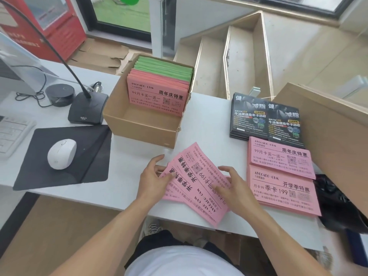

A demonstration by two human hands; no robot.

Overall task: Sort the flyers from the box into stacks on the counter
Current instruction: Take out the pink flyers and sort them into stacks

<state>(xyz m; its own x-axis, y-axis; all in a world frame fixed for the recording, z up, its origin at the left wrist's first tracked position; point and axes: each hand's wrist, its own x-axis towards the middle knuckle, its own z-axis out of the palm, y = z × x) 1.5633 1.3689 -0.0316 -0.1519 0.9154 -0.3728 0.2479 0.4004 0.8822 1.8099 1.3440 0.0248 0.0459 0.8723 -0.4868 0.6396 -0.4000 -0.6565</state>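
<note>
A fanned bunch of pink flyers lies on the white counter in front of me. My left hand holds its left edge, thumb on top. My right hand rests on its right side with fingers spread and bent. The cardboard box behind holds upright pink flyers with green flyers behind them. At right lie two pink stacks and black flyer stacks.
A white mouse sits on a black mat at left, beside a keyboard and a gooseneck microphone base. A raised wooden panel and a black bag bound the right side.
</note>
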